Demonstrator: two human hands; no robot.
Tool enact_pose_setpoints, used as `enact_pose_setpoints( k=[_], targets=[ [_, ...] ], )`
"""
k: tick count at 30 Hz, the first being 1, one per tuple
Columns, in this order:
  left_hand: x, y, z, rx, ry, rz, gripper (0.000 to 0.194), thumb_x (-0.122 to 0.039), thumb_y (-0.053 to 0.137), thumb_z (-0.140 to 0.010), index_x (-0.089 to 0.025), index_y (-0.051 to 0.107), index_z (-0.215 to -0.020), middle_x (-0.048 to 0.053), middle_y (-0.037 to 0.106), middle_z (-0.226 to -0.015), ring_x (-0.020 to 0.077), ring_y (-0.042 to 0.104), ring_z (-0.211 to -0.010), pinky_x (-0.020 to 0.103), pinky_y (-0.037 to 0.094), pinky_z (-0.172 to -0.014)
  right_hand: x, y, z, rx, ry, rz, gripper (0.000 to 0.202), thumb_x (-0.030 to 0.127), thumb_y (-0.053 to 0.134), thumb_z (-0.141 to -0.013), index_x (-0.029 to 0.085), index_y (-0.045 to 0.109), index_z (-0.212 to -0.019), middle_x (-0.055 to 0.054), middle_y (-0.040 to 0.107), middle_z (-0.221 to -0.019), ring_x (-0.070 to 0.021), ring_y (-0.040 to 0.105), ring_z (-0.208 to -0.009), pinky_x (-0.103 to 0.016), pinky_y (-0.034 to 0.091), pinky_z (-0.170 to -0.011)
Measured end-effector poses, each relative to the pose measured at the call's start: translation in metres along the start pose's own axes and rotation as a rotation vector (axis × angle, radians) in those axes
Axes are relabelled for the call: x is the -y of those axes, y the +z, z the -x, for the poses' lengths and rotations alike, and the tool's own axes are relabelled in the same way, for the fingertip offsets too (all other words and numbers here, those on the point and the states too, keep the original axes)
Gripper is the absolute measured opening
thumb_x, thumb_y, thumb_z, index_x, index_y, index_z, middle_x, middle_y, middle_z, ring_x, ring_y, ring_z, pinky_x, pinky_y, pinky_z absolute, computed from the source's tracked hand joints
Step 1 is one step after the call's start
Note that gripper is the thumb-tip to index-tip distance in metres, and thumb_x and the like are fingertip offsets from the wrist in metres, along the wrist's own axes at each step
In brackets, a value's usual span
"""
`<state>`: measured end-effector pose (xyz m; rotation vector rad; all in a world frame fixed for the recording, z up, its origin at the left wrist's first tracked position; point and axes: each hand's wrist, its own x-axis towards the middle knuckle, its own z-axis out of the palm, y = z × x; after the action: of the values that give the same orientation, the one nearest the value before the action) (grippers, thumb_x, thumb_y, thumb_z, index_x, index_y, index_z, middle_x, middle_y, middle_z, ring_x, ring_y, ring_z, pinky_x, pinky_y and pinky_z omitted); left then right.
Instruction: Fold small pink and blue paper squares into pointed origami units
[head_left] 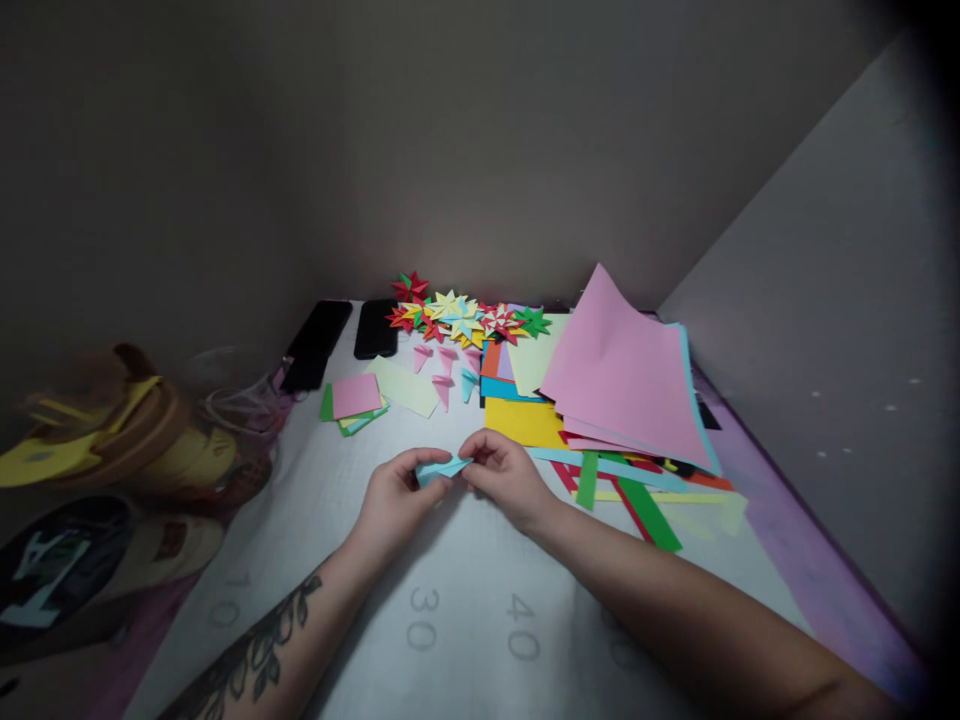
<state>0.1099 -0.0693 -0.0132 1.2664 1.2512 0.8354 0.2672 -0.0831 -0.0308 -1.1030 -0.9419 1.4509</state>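
A small piece of light blue folded paper is held above the mat between both hands. My left hand is closed on its left part, thumb and index finger pinching it. At its right tip, the fingers of my right hand are pinched together. Beyond the hands lie several small folded pink paper pieces and a light blue folded piece. To their left is a stack of small paper squares, pink on top of green, with a pale green sheet beside it.
Several folded paper stars line the wall. Two black phones lie at the back left. Large pink sheets, a yellow sheet and green paper strips cover the right side. Caps and a cable sit at the left edge.
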Motion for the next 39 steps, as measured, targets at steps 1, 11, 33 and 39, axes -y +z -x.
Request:
enact_pose_setpoints(
  k=[1,11,33,39],
  targets=[
    [0.001,0.0,0.0,0.0,0.014,-0.016,0.026,-0.022,0.074,-0.059,-0.016,0.071,-0.085,0.002,0.068,-0.072,0.0122,0.055,-0.058,0.022,0.042,-0.056,0.0,0.0,0.0,0.003,0.005,-0.008,0.015,0.017,0.062,-0.063,0.019,0.054,-0.076,0.006,0.053,-0.062,-0.0065,0.048,-0.046,-0.018,0.034,-0.04],
    [-0.004,-0.005,0.0,0.11,0.041,0.006,0.02,-0.034,0.065,-0.074,-0.014,0.067,-0.077,0.003,0.065,-0.073,0.0124,0.055,-0.064,0.021,0.04,-0.059,0.002,-0.004,0.0,0.074,-0.166,0.195,0.018,0.01,0.056,-0.065,0.019,0.054,-0.081,0.004,0.052,-0.072,-0.0089,0.05,-0.064,-0.02,0.04,-0.054],
    [-0.002,0.001,0.0,0.068,0.015,0.096,0.019,-0.028,0.069,-0.068,-0.014,0.065,-0.081,0.0,0.062,-0.066,0.0106,0.054,-0.059,0.021,0.041,-0.056,0.009,-0.001,0.009,0.047,-0.563,0.58,0.013,0.015,0.057,-0.081,0.022,0.067,-0.086,-0.006,0.064,-0.091,-0.0169,0.061,-0.087,-0.031,0.05,-0.078],
    [-0.003,0.0,-0.001,0.01,0.014,0.116,0.017,-0.028,0.07,-0.067,-0.015,0.064,-0.076,-0.001,0.06,-0.064,0.0088,0.051,-0.055,0.02,0.039,-0.052,0.007,-0.001,0.011,0.034,-0.666,0.653,0.015,0.021,0.064,-0.08,0.024,0.068,-0.095,-0.007,0.065,-0.1,-0.0197,0.061,-0.095,-0.036,0.05,-0.082]
  ],
)
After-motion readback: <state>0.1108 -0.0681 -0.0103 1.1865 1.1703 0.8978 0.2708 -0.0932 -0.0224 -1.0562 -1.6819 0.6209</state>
